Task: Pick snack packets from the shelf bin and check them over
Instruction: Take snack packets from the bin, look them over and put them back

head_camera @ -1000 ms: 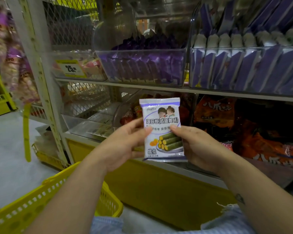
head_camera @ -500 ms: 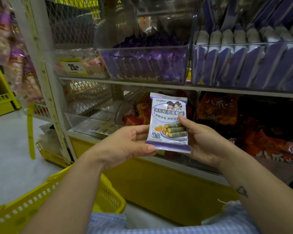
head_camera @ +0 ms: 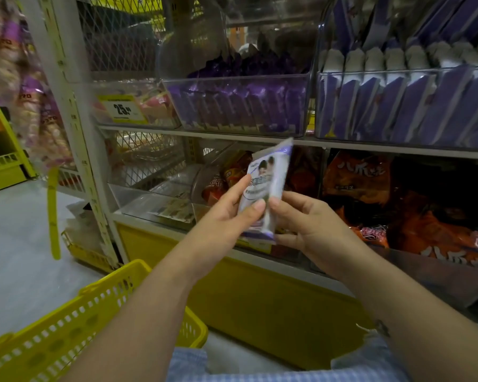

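Pinching the white-and-purple snack packet (head_camera: 268,183) from both sides, you are holding it tilted, nearly edge-on, before the lower shelf (head_camera: 138,216); your left hand (head_camera: 221,219) and right hand (head_camera: 312,230) are both gripping it, a yellow basket (head_camera: 66,326) sitting lower left

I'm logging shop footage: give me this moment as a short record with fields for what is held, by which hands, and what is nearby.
held: snack packet, white and purple
left hand: grips its left side, thumb on front
right hand: holds its right edge
pose: upright, top leaning right
nearby: yellow basket lower left; clear bin of purple packets above
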A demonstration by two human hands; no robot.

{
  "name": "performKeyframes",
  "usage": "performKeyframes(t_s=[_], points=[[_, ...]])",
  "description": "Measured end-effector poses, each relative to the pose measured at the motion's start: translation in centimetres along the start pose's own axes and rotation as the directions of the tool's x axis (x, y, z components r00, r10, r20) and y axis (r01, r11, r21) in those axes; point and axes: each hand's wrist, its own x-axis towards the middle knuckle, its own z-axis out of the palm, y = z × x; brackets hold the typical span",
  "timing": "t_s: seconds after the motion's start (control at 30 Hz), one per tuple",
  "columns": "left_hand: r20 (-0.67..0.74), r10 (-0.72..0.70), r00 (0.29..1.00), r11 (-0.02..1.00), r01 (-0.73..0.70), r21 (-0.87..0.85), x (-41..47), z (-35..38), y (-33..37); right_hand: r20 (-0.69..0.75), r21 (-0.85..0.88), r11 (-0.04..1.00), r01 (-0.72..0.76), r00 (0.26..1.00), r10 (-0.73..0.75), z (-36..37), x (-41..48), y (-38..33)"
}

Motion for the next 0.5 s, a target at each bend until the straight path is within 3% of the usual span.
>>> performKeyframes(t_s=[0.1, 0.17, 0.23, 0.33, 0.4, 0.5], points=[[-0.018, -0.030, 0.999, 0.999, 0.029, -0.028, 0.3, 0.6, -0.2, -0.001, -0.051, 0.998, 0.021, 1.000, -0.021, 0.5, 0.1, 0.2], [-0.035, -0.091, 0.995, 0.974, 0.082, -0.212, 0.3, 0.4, 0.2, -0.062, -0.130, 0.991, 0.030, 0.997, -0.039, 0.3, 0.4, 0.1], [0.024, -0.144, 0.989, 0.902, 0.141, -0.407, 0.2, 0.0, 0.5, -0.152, -0.156, 0.987, 0.032, 0.987, -0.056, -0.3, 0.8, -0.1], [0.173, -0.152, 0.973, 0.791, 0.224, -0.569, -0.2, -0.1, 0.9, -0.218, -0.035, 0.999, -0.016, 0.976, 0.008, -0.9, 1.0, 0.0], [0.244, -0.147, 0.959, 0.762, 0.267, -0.590, -0.5, 0.0, 0.9, -0.158, 0.058, 0.997, -0.044, 0.986, 0.053, -0.9, 0.9, 0.0], [0.274, -0.128, 0.953, 0.814, 0.259, -0.520, -0.7, -0.1, 0.9, -0.147, 0.108, 0.994, -0.017, 0.989, 0.033, -1.2, 0.7, -0.1]])
